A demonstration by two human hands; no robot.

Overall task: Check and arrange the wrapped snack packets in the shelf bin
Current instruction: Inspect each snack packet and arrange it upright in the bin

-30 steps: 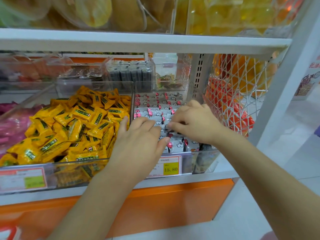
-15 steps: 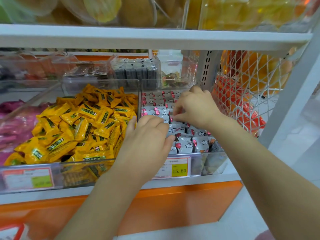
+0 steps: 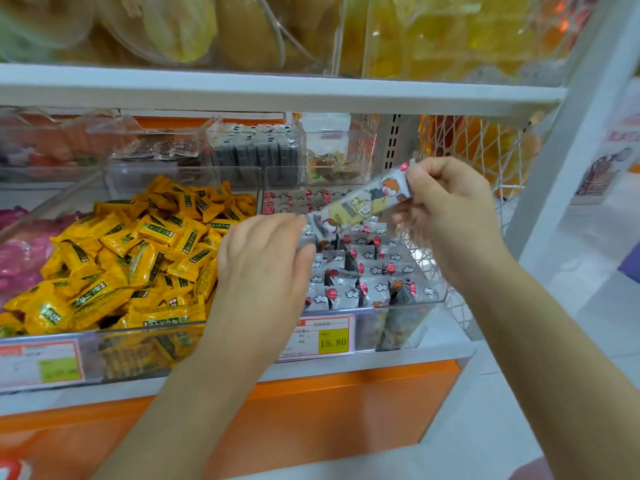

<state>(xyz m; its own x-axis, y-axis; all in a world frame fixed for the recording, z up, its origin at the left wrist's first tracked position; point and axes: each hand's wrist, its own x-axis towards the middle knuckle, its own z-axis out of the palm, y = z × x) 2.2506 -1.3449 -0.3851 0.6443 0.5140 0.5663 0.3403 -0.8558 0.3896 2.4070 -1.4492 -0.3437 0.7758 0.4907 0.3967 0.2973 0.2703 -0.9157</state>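
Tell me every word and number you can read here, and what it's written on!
"15.80": on the right price tag, front of the clear bin.
Other print on that tag: too blurred.
Left price tag: blurred, unreadable.
Yellow packets: print too small to read.
Long packet in the right hand: cartoon pictures, lettering unreadable.

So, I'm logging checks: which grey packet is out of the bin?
The packet pinched by the right hand, held above the bin; the rest stand packed inside.
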